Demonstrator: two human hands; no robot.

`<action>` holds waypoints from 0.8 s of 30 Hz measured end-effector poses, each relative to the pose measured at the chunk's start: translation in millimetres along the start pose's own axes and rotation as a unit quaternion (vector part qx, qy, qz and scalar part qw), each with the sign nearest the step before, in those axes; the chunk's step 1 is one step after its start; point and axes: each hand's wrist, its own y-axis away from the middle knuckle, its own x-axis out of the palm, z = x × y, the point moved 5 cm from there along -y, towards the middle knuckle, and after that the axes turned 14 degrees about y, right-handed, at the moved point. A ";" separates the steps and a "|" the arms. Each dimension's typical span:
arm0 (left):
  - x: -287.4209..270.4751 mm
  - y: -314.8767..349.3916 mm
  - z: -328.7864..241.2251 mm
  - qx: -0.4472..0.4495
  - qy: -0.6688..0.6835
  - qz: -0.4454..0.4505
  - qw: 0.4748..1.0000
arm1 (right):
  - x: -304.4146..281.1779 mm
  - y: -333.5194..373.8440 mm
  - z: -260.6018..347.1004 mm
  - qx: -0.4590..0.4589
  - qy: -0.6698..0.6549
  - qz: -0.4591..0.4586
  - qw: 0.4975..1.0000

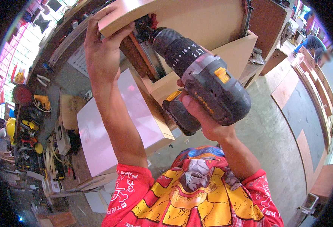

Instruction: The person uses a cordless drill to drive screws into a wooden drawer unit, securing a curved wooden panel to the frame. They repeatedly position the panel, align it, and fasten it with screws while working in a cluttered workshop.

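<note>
My right hand [211, 121] is wrapped around the handle of a black and grey cordless drill [211, 81] with yellow switches. The drill points up and left, its chuck close under a light wood drawer front [123, 16]. My left hand [104, 49] grips the near end of that drawer front, fingers on its outer side and thumb underneath, close to the chuck. The drill's tip is in shadow, so I cannot tell whether it touches the wood. Behind the drill is a pale wooden drawer box [236, 56] with a dark metal slide [246, 22] along one side.
Below my left forearm lies a white-faced panel [109, 121] with wooden edges. A bench on the left carries pliers [42, 80], a yellow power tool [42, 102], a yellow helmet [11, 127] and cables. Wooden frames [317, 83] lean at right, near another person [312, 47].
</note>
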 end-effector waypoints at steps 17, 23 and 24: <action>-0.2 0.0 -0.5 -0.016 0.020 -0.008 1.000 | 0.6 -3.7 -1.6 0.031 -0.014 -0.005 0.999; 1.3 1.6 -5.4 0.001 0.011 -0.001 1.000 | -1.7 -3.6 14.3 0.022 0.014 -0.006 1.000; 1.9 1.9 -5.3 0.001 0.006 -0.004 1.000 | -2.9 -3.7 17.4 0.019 0.024 -0.007 1.000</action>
